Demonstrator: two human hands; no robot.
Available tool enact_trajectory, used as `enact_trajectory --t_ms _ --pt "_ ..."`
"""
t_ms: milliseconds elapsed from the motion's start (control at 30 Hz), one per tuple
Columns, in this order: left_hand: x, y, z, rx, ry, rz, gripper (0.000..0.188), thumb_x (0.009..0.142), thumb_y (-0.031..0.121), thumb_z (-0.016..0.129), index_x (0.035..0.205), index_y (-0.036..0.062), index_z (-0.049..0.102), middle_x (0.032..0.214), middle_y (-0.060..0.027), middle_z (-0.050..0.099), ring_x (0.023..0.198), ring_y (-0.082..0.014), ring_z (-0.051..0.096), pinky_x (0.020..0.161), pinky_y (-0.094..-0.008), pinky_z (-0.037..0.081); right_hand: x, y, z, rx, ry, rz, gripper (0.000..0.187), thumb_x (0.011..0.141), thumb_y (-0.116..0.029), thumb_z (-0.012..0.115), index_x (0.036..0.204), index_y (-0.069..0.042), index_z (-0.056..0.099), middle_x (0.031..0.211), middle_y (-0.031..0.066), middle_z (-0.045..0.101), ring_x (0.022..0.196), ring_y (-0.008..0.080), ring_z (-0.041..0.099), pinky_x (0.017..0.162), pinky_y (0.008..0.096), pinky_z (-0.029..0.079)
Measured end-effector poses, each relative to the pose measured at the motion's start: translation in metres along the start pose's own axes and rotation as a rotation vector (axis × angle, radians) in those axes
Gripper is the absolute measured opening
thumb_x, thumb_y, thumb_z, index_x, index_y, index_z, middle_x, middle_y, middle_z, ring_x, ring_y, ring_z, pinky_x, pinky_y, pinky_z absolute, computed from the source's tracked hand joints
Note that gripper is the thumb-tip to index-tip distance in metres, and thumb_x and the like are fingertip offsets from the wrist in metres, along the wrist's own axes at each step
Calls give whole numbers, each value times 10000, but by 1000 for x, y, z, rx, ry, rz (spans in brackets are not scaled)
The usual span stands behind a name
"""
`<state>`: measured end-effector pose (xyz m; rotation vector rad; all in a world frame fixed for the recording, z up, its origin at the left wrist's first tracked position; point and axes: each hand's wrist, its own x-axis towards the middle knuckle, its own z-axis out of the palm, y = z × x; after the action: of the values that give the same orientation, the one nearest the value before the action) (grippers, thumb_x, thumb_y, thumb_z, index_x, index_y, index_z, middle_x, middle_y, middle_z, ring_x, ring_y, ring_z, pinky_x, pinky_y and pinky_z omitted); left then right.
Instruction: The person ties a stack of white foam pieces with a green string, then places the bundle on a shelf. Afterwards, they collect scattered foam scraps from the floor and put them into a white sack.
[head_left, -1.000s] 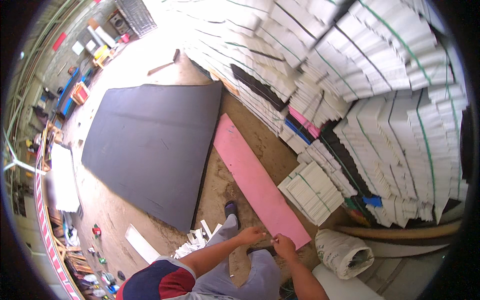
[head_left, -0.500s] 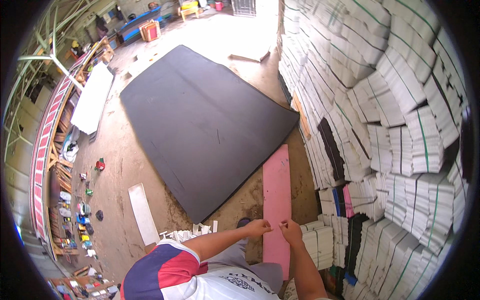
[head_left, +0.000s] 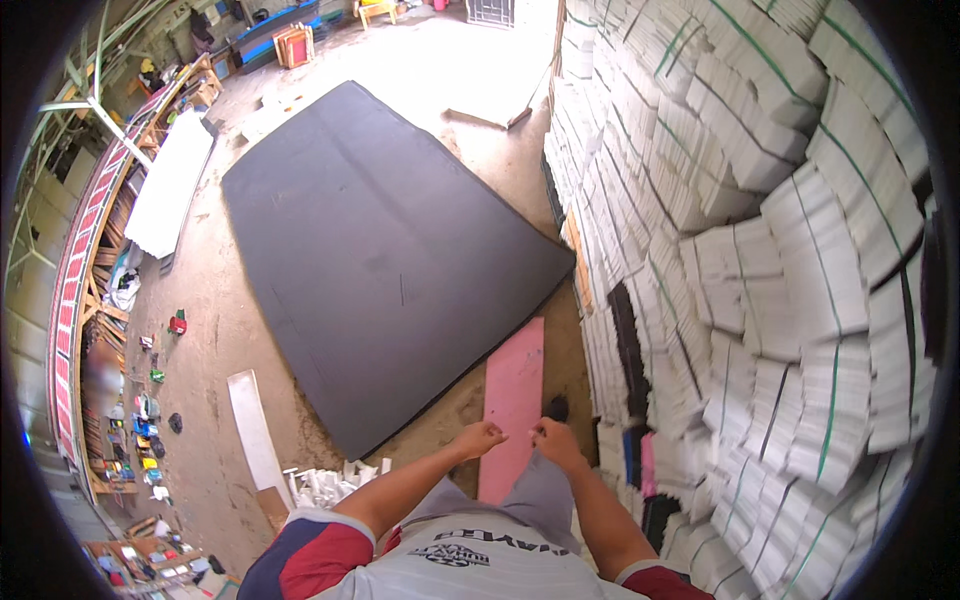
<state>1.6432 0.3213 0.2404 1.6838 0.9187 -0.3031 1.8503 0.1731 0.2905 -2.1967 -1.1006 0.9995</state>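
Two hands are held close together in front of the person's belly, the left hand (head_left: pixel 478 438) curled into a loose fist and the right hand (head_left: pixel 553 440) curled too; they seem to pinch something tiny between them, but it is too small to see what. Right under them a long pink foam strip (head_left: pixel 514 395) lies flat on the dirt floor (head_left: pixel 210 290), pointing away from the person. To do this well, keep both hands steady and near each other, and stand clear of the strip. A big dark foam sheet (head_left: pixel 385 250) lies just beside it (very wide). Tall stacks of white bundles (head_left: pixel 760 250) crowd the right side, so there is little room there. Small white offcuts (head_left: pixel 325 485) lie at the left.
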Motion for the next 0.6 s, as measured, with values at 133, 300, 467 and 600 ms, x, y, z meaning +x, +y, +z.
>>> enact_trajectory --t_ms 133,300,467,600 --pt "46 83 -9 -83 159 -96 568 957 466 677 1250 -21 683 1106 -170 740 983 -273 714 864 -394 555 56 38 -50 -48 -36 -57 285 905 -302 729 1015 -40 720 942 209 735 915 408 707 810 486 549" --pt "96 166 -8 -264 261 -134 537 970 429 669 1235 -38 682 1038 -151 743 890 -235 716 813 -363 552 137 18 -147 -223 -206 -22 279 902 -315 725 1031 -68 722 976 191 739 952 401 706 822 492 550" --pt "129 204 -12 -546 417 -88 441 972 379 699 1116 -37 719 861 -87 716 788 -142 656 729 -310 520 214 -2 -179 -341 -361 -4 286 933 -340 670 1068 -93 719 1063 169 739 1029 395 699 875 505 547" --pt "156 221 -49 -583 438 -112 426 987 361 677 1127 -40 702 933 -95 722 810 -162 668 755 -324 528 275 -8 -178 -370 -411 -75 293 947 -343 633 1103 -108 713 1121 151 734 1066 386 694 908 506 544"
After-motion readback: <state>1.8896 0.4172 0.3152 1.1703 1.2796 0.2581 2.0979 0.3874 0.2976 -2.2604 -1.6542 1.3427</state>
